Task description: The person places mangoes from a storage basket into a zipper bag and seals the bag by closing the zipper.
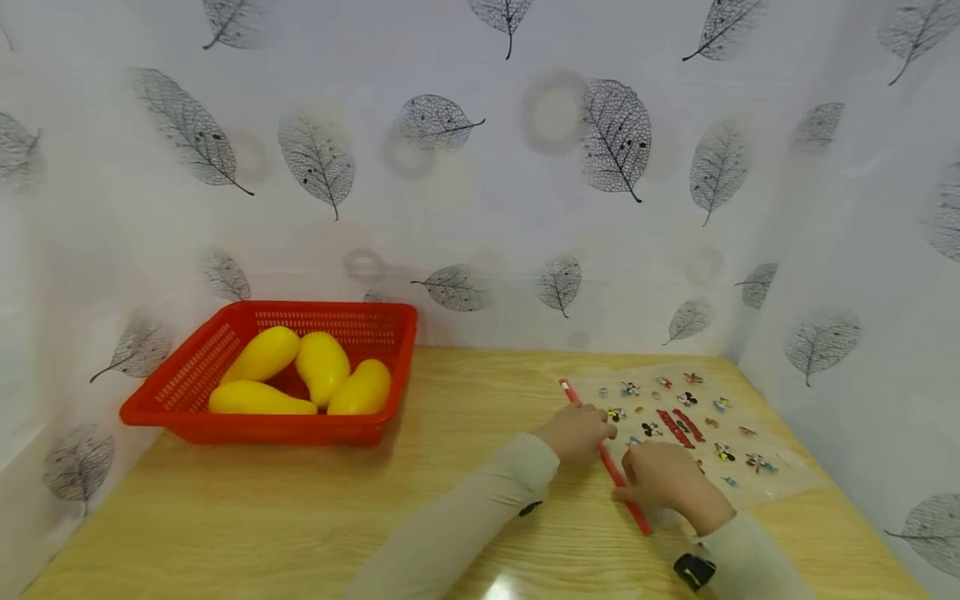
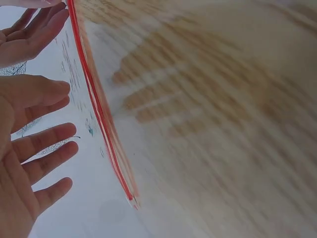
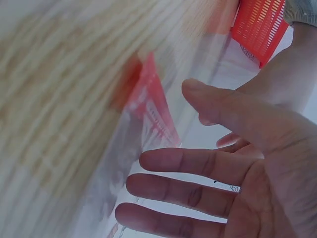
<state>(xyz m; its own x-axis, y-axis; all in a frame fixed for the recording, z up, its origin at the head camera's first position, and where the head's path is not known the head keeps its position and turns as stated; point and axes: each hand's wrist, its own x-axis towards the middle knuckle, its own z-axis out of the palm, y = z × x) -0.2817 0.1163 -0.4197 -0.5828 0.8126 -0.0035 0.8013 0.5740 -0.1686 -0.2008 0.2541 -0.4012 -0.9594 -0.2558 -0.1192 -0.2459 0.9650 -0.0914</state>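
A clear plastic bag (image 1: 708, 492) with small cartoon prints and red lettering lies flat at the right of the table. Along its near left side runs a red edge strip (image 1: 611, 467). My left hand (image 1: 576, 432) is over the strip's upper half; in the left wrist view its fingers (image 2: 54, 136) are spread and nearly straight. Nearer the strip's lower end is my right hand (image 1: 663, 477). The right wrist view shows its fingers (image 3: 183, 191) extended beside the bag's red corner (image 3: 151, 101), with nothing gripped. Whether the fingertips touch the bag is unclear.
At the left of the wooden table (image 1: 300, 508) stands a red plastic basket (image 1: 277, 429) holding several yellow mangoes (image 1: 258, 354). A white curtain (image 1: 480, 217) with leaf prints closes off the back and both sides.
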